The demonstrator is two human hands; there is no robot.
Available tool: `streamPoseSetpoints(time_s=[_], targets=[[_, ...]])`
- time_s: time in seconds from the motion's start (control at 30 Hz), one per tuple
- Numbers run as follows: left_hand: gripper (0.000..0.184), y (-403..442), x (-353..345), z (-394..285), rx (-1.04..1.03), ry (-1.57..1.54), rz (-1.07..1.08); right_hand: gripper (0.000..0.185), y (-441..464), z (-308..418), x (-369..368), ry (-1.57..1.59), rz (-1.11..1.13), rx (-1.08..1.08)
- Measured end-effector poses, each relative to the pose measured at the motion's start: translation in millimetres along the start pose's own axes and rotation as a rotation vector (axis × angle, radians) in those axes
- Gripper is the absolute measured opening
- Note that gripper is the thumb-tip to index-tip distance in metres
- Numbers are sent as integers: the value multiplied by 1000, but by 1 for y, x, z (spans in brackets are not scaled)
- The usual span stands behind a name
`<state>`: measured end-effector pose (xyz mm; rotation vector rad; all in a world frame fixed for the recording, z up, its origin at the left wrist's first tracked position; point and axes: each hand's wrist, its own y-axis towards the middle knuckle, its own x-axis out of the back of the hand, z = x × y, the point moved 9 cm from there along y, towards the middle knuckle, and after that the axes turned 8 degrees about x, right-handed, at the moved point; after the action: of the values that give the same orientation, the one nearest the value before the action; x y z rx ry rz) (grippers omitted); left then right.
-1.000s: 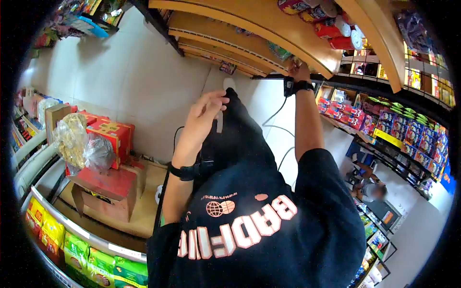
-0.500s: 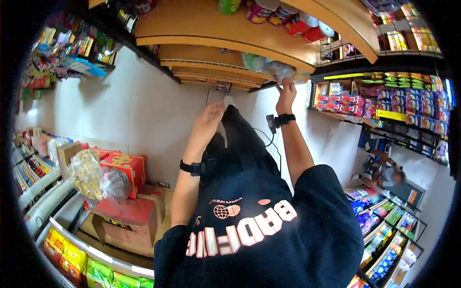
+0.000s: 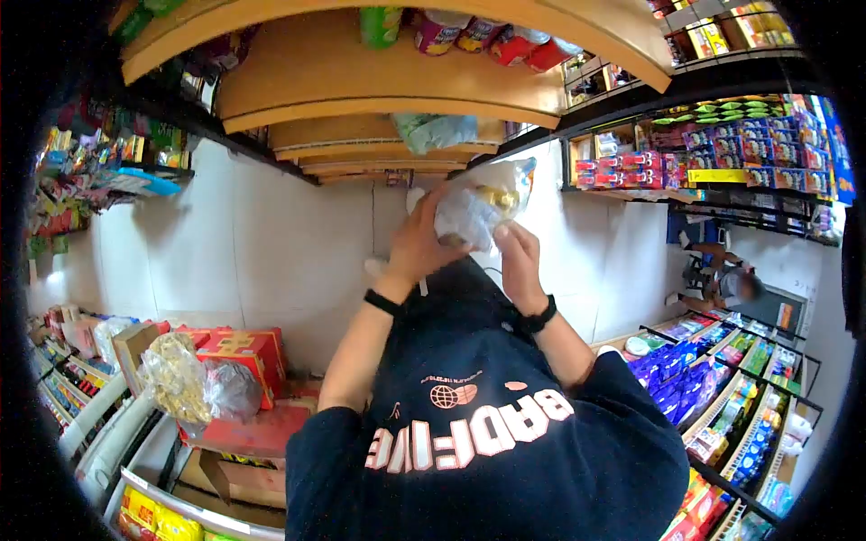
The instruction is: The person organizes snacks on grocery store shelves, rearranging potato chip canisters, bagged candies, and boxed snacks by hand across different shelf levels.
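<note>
A clear plastic bag (image 3: 469, 215) with something yellowish inside is between my two hands, in front of the shelves. My left hand (image 3: 421, 242) wraps round its left side. My right hand (image 3: 519, 257) pinches its lower right edge with thumb and fingers. The rest of the contents cannot be made out. Just beyond, a greenish plastic bag (image 3: 435, 132) lies on a lower wooden shelf (image 3: 316, 131).
Canisters (image 3: 437, 34) stand on the upper shelf. Red boxes (image 3: 248, 356) and bagged goods (image 3: 171, 374) are at the left. Snack racks (image 3: 758, 144) line the right, where a person (image 3: 726, 281) sits farther back.
My right hand has come back from the shelf with the clear bag, toward my body. My left hand has closed on the bag too. The view has shifted.
</note>
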<state>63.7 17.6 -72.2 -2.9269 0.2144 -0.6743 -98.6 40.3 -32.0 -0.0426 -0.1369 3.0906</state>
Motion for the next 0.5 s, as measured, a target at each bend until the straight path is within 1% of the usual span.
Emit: streamPoseSetpoints(time_s=[0.03,0.1,0.13,0.2,0.23,0.27,0.3,0.33,0.37,0.4,0.43,0.47,0.5], targets=[[103,-4,2,-6,-20,5,1,28,-7,17,-4,-93,49,-24],[92,-7,9,-12,-13,-108,-7,28,-7,68,-29,-188,267,163],[92,-8,12,-17,-34,-99,-2,28,-4,84,-28,-184,252,181],[84,-8,19,-12,88,-679,101,27,-9,147,-39,-229,335,641],[84,-10,31,-19,69,-661,99,24,-9,169,-31,-386,217,747],[81,-10,48,-28,74,-744,102,22,-9,176,-18,-432,82,815],[79,-13,65,-37,76,-826,105,25,-10,183,-6,-472,-55,881],[81,-17,74,-37,178,-784,99,33,-5,187,-5,-433,-54,909],[81,-17,89,-49,147,-766,89,44,0,191,-3,-394,-52,942],[84,-14,101,-69,71,-835,160,68,7,187,-11,-347,130,934],[86,-6,113,-90,-12,-899,234,88,11,186,-22,-279,268,920],[96,3,120,-110,-73,-772,307,96,14,197,-33,-365,299,964],[96,10,130,-133,-104,-748,298,105,14,204,-44,-453,325,999]])
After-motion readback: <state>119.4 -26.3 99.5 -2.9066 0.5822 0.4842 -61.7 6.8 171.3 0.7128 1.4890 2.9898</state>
